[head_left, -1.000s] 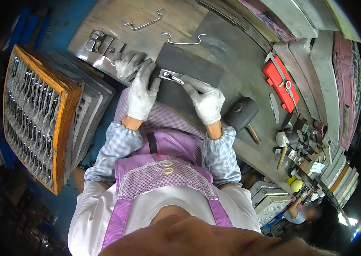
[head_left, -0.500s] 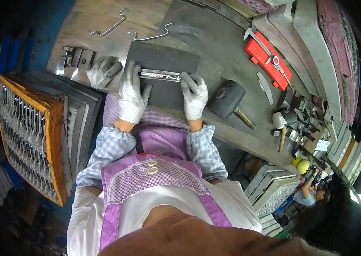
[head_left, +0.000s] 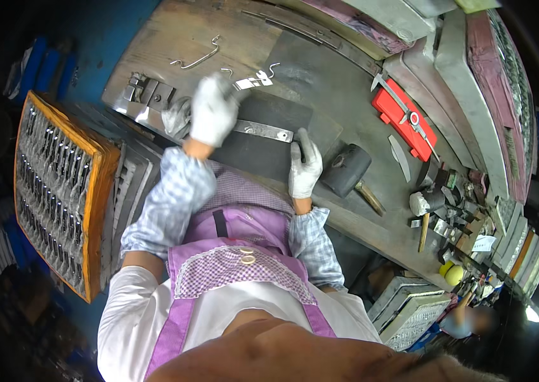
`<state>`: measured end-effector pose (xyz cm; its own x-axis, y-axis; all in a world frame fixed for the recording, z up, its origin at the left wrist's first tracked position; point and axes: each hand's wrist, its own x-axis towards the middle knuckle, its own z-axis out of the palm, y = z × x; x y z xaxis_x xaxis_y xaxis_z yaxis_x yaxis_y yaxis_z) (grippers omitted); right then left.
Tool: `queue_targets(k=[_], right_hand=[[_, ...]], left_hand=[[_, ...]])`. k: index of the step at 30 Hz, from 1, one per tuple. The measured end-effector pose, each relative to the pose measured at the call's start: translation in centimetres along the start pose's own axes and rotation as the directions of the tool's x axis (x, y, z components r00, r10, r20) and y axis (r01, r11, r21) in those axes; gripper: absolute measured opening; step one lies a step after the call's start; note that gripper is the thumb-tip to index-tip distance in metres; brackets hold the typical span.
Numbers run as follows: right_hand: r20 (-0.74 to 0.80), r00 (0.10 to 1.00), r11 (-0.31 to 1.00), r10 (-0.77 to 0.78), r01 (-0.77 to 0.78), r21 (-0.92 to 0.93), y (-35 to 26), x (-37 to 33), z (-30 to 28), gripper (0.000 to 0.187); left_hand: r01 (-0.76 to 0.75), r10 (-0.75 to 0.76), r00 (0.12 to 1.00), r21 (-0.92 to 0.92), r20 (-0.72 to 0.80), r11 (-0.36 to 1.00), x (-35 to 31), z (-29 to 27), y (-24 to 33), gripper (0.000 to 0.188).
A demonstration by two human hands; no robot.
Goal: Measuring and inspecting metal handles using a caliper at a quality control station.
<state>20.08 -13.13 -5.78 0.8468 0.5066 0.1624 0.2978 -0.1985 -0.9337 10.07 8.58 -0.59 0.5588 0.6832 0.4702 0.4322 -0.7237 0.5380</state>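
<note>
We look down from above at our two hands in white gloves, at work along the near edge of a grey and brown counter [head_left: 327,95]. On it lies a dark, flat sheet [head_left: 273,108], and across the sheet lies a narrow metal strip [head_left: 262,130] with a hole near its right end.

Our left hand [head_left: 213,111] is over the strip's left end, covering it. That hand is blurred, its fingers look curled, and we cannot tell whether they grip anything. Our right hand [head_left: 306,165] is at the strip's right end, its index finger and thumb a little parted; we see nothing between them, and cannot tell whether the fingertips touch the strip.

Beyond the left hand is a bright, glaring piece [head_left: 253,81] beside a bent wire [head_left: 274,69], with another wire [head_left: 198,56] farther left. A crumpled glove [head_left: 175,118] sits left of our left hand, near a small metal block [head_left: 148,92].

To our right rests a black-headed mallet [head_left: 348,170] with a wooden handle, then a red case [head_left: 392,107] with a caliper [head_left: 414,118] lying across it. At far left stands an orange-edged tray [head_left: 94,223] filled with rows of shiny parts.
</note>
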Motion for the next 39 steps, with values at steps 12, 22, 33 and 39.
queue_targets(k=[12,22,33,39], right_hand=[[0.028,0.994,0.978,-0.104,0.107,-0.178,0.1,-0.5,0.6,0.026],[0.225,0.924,0.928,-0.31,0.345,-0.138,-12.1,1.7,-0.8,0.035],[0.411,0.896,0.967,0.168,-0.069,-0.244,-9.8,3.0,2.6,0.019],[0.475,0.854,0.949,0.211,-0.063,-0.308,-8.2,4.4,1.8,0.02]], left_hand=[[-0.203,-0.084,0.694,0.305,0.716,0.93,8.1,4.2,-1.5,0.026],[-0.174,0.156,0.788,-0.027,0.595,0.984,-0.8,-8.4,1.8,0.027],[0.483,-0.444,0.874,-0.243,0.199,0.841,-9.3,-5.9,-1.6,0.027],[0.161,-0.133,0.969,-0.121,0.208,0.98,-8.2,-4.1,0.0,0.041]])
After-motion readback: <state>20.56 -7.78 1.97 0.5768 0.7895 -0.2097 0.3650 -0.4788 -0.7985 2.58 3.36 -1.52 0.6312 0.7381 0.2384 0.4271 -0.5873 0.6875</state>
